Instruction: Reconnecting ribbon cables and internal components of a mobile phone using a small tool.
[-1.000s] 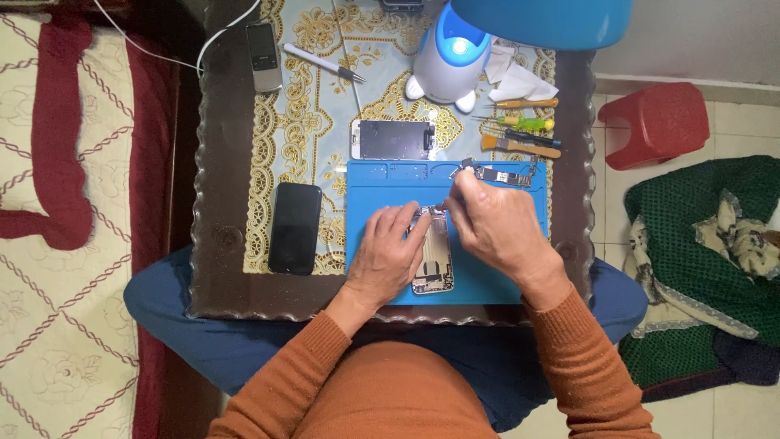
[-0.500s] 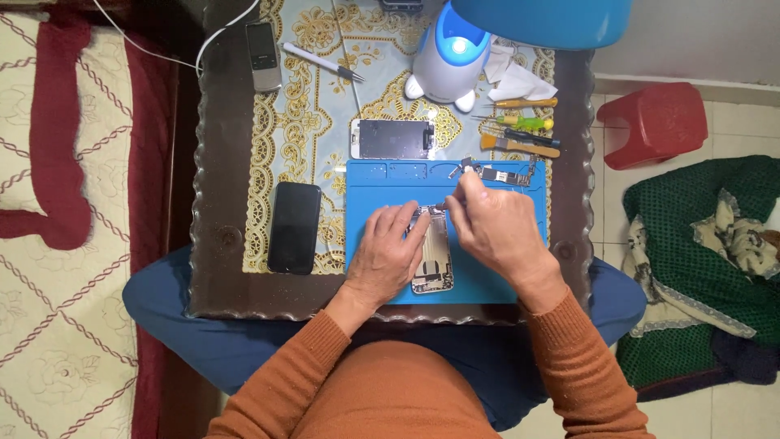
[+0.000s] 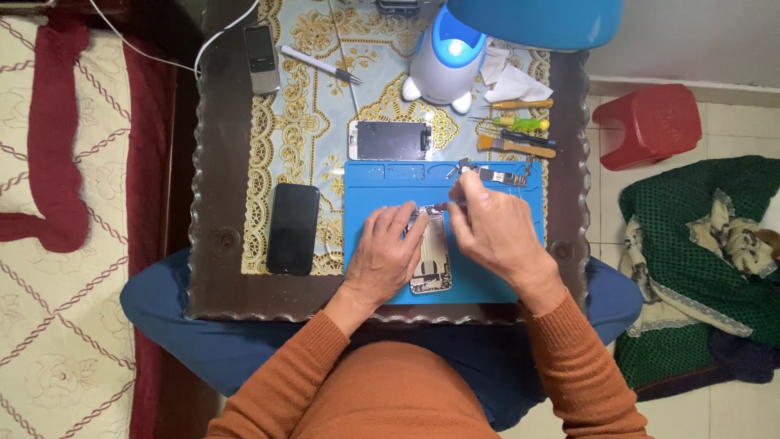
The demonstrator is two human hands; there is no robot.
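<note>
Left hand is lying spread, pressing the opened phone chassis, partly hiding it; right hand is pinching a thin tool, its tip indistinct, on the blue mat.

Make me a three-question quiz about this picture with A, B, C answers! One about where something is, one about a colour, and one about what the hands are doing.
1. Where does the black phone lie?
A. left of the blue mat
B. on the red stool
C. on top of the lamp

2. What colour are the person's sleeves?
A. green
B. orange
C. white

3. What is the left hand doing?
A. hanging off the table
B. resting on the opened phone on the mat
C. holding the pen

Answers:
1 A, the black phone sits on the patterned cloth beside the mat's left edge.
2 B, both forearms show orange knit.
3 B, its fingers lie on the opened phone, while the right hand holds a small tool at the phone's top end.
</note>
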